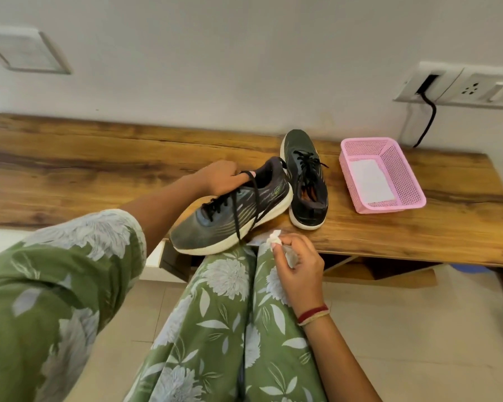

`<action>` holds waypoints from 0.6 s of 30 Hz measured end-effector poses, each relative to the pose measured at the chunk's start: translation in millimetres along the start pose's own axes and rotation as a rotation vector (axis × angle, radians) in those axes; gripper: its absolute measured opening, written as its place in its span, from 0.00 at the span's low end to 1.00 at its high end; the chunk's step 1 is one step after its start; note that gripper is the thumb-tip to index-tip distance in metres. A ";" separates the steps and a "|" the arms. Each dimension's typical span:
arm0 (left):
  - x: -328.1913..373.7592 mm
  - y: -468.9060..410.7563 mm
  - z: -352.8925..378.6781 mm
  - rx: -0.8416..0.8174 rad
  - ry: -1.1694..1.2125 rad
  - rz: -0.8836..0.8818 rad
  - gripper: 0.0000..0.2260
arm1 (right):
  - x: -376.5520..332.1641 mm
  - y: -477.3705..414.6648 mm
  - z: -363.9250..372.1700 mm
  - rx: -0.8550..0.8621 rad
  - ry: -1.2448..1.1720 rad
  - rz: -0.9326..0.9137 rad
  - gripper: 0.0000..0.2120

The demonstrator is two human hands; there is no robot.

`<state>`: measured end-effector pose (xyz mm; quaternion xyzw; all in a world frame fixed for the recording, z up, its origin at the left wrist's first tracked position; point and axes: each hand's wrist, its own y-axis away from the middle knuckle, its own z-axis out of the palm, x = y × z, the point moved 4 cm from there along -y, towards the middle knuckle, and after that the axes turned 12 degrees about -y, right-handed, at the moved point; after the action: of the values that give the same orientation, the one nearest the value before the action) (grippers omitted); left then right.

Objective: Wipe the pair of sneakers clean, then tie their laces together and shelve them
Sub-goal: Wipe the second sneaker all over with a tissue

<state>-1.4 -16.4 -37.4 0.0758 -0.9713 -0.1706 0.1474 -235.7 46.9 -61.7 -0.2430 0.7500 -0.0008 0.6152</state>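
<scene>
Held sneaker: dark grey with a white sole, side-on and tilted; the toe sticks out past the front edge of the bench, the heel sits just beside the second sneaker.
Lace: black and loose, hanging down over the held sneaker's side past the sole.
Left hand: fingers curled round the held sneaker's collar, gripping it from above.
Right hand: below the bench edge and near the held sneaker without touching it; thumb and fingertips pinch a wipe.
Wipe: small, white and crumpled, poking up out of the right hand's fingers.
Second sneaker: same colours, flat on the bench, toe pointing to the wall, laces undone.
Bench: long wooden top set against a white wall.
Basket: pink mesh plastic, on the bench right of the second sneaker and apart from it, with a white sheet lying inside.
Wall: sockets at upper right, a black cable hanging from them.
Person: green floral clothes; red and gold bracelet on the right wrist.
</scene>
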 end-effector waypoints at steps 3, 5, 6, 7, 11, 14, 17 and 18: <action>-3.5 6.6 16.0 -0.009 0.169 -0.049 0.23 | 0.4 1.5 0.9 -0.012 -0.002 0.011 0.07; -2.7 7.8 21.9 -0.048 0.243 -0.047 0.22 | 2.2 1.5 1.8 -0.016 -0.006 0.023 0.07; -0.3 8.3 24.0 -0.085 0.261 -0.034 0.21 | 3.2 1.6 2.4 -0.016 -0.006 0.028 0.06; 3.4 8.8 25.4 -0.127 0.272 -0.021 0.20 | 4.0 2.1 3.2 -0.014 -0.004 0.032 0.04; 16.6 5.7 30.0 -0.200 0.238 0.003 0.17 | 6.9 4.7 14.2 -0.006 0.009 0.076 0.02; 16.3 4.6 30.1 -0.233 0.319 0.058 0.08 | 6.2 3.5 21.6 -0.017 0.014 0.074 0.02; 7.8 11.6 27.1 -0.294 0.514 0.085 0.10 | 8.4 -0.5 19.0 0.021 0.034 0.084 0.02; 6.5 14.4 25.7 -0.299 0.559 0.105 0.12 | 9.7 -0.8 16.5 0.044 0.035 0.091 0.03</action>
<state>-17.0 3.7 -53.7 0.0471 -0.8600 -0.2763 0.4264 -221.4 47.6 -74.4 -0.1952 0.7708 0.0063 0.6065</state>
